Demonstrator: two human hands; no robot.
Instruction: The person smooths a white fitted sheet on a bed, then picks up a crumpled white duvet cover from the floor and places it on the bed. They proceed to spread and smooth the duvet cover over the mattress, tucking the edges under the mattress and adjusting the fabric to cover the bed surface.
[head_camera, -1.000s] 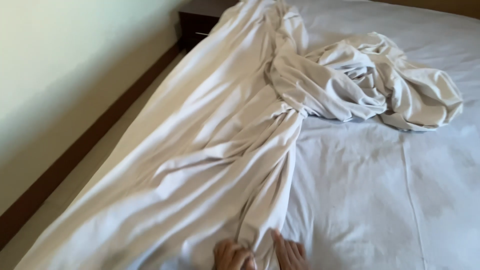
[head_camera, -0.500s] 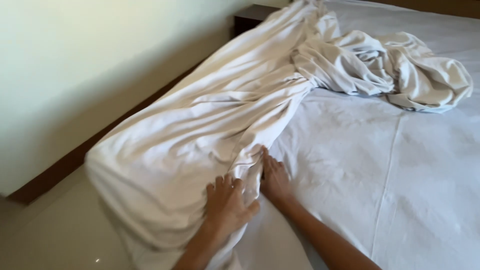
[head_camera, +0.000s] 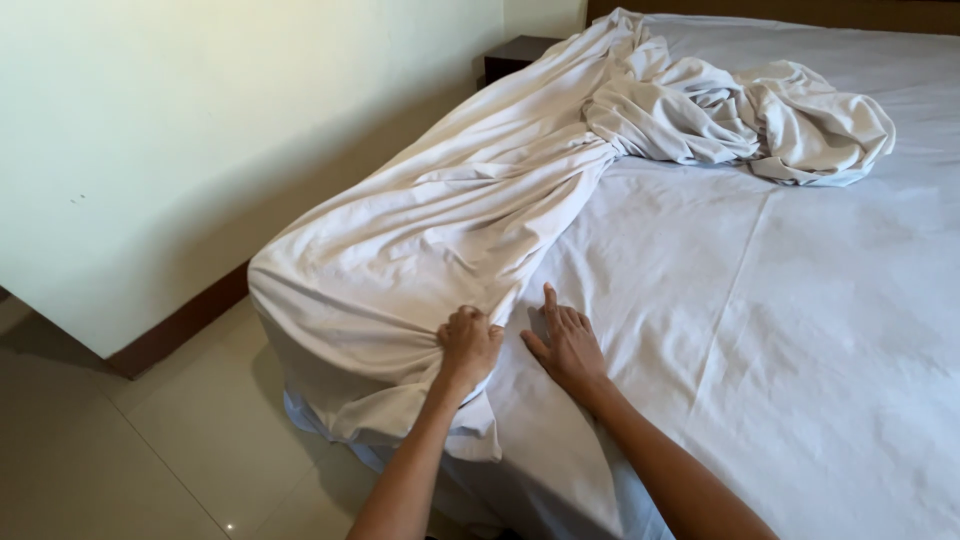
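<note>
— Hands first: where do we have them?

— Nearest us, at six o'clock, both forearms reach up from the bottom edge. Our left hand (head_camera: 468, 345) is clenched around a gathered fold of the loose sheet (head_camera: 420, 250), fingers curled in tight. Our right hand (head_camera: 566, 343) lies just beside it, toward three o'clock, flat and spread, palm down on the fitted sheet (head_camera: 800, 330), holding nothing.

— And how do we judge the bed so far?

— Partly done, we'd say. The fitted sheet already lies fairly smooth across the mattress from the middle out to three o'clock, with only light creases. The loose sheet is not spread at all: it is bunched in a long roll along the bed's left edge, running from our left hand up toward twelve o'clock, and its near end droops over the corner toward the tiled floor (head_camera: 120, 460) at eight o'clock.

— Anything farther off?

— At about one o'clock the same sheet ends in a crumpled heap (head_camera: 790, 125) resting on top of the bed. Beyond it, at twelve o'clock, a dark nightstand (head_camera: 515, 55) stands against the pale wall (head_camera: 200, 130), and a dark headboard (head_camera: 800, 12) crosses the top edge.

— So what is left?

— By our reckoning, nearly all of the loose sheet's handling: the roll and the heap are both untidy, and only the bottom layer looks settled.
</note>
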